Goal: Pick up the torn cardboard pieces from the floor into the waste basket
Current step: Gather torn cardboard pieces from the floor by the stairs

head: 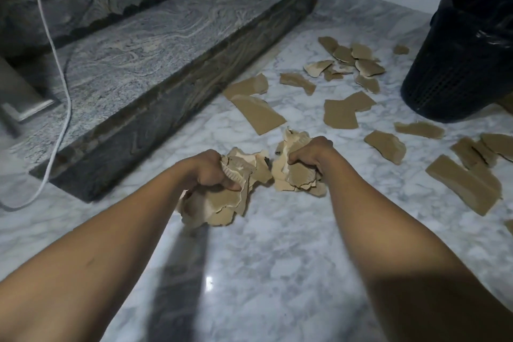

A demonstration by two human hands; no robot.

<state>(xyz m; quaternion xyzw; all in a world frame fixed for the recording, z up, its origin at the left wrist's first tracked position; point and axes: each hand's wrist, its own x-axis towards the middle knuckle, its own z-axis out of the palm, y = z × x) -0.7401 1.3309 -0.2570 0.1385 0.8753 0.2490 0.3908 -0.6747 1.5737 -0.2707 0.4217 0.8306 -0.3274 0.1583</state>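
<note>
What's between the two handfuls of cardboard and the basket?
Nothing upright. Left hand and right hand each grip a bunch; only loose cardboard pieces lie flat on the floor before the waste basket at far right.

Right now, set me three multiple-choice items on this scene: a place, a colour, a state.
1. The black mesh waste basket stands: A) on the stone step B) on the white marble floor, far right C) between the forearms.
2. The thin cord hanging at left is: A) white B) red C) black.
3. The left hand: A) lies flat B) grips torn brown cardboard pieces C) holds the basket.
Answers: B, its base rests on the floor; A, it shows white; B, it is curled round the pieces.
</note>
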